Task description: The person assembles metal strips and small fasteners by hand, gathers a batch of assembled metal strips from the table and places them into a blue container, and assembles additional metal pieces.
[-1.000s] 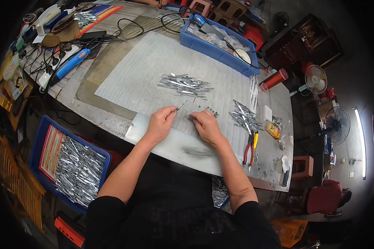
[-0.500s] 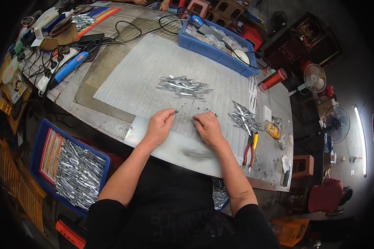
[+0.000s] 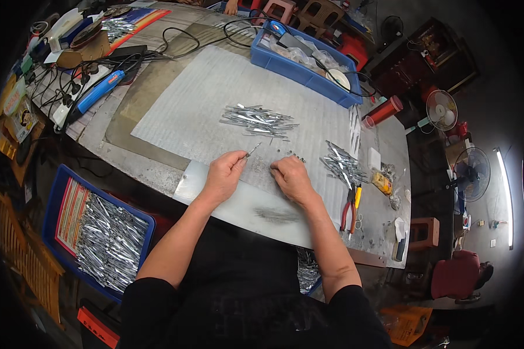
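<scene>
My left hand (image 3: pixel 223 175) is closed, pinching a slim silver metal piece (image 3: pixel 254 149) between thumb and forefinger, its tip pointing away and to the right. To the right, my right hand (image 3: pixel 293 178) is closed with fingers curled low over the white sheet (image 3: pixel 183 107); whatever they hold is hidden. Small dark round bits (image 3: pixel 297 156) lie scattered just beyond the right hand. Farther off sits a pile of slim silver metal pieces (image 3: pixel 259 121). A second pile of them (image 3: pixel 342 163) lies to the right. Under my wrists is a smooth pale plate (image 3: pixel 236 203) with a dark smudge.
Red-handled pliers (image 3: pixel 347 214) and a yellow-handled tool (image 3: pixel 358 198) lie right. A blue crate (image 3: pixel 305 81) of bags stands at the back. Left are a blue power tool (image 3: pixel 101 92) and cables. Below the table, a blue bin (image 3: pixel 51 218) holds many metal pieces. A co-worker's hand (image 3: pixel 231 7) shows far off.
My hands and the metal piece stay almost still. At the far edge, one of the co-worker's hands has mostly slipped out of view.
</scene>
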### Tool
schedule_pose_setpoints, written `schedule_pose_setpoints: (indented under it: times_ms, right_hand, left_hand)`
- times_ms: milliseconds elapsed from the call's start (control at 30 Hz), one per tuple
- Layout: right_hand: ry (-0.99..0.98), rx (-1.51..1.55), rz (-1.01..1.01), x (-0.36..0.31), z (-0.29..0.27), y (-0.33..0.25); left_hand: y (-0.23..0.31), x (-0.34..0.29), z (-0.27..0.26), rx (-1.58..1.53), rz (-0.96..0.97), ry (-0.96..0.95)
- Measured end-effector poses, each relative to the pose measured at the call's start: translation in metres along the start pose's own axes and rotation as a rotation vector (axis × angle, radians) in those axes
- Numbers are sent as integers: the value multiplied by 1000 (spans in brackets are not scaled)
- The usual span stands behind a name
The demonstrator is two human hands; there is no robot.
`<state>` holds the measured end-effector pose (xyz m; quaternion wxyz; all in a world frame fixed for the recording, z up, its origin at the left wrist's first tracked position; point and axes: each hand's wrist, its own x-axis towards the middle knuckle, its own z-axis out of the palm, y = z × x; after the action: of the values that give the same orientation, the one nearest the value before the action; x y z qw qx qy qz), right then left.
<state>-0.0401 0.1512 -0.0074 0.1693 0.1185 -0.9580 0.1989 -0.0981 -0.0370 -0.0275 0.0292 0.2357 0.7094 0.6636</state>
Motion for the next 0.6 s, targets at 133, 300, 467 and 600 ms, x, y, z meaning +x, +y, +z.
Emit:
schedule_pose_setpoints:
  times_ms: [133, 300, 467, 600]
  right_hand:
    - [-3, -24, -8, 3, 1, -4]
    - [-66, -48, -28, 0, -1, -2]
    - [-69, 3, 53, 0, -5, 0]
    - [-52, -18, 16, 0, -1, 0]
  left_hand:
    - [-1, 0, 0, -5, 17, 12]
    - [0, 0, 0, -13, -1, 1]
    - [1, -1, 0, -17, 5, 13]
    - [0, 0, 0, -9, 3, 1]
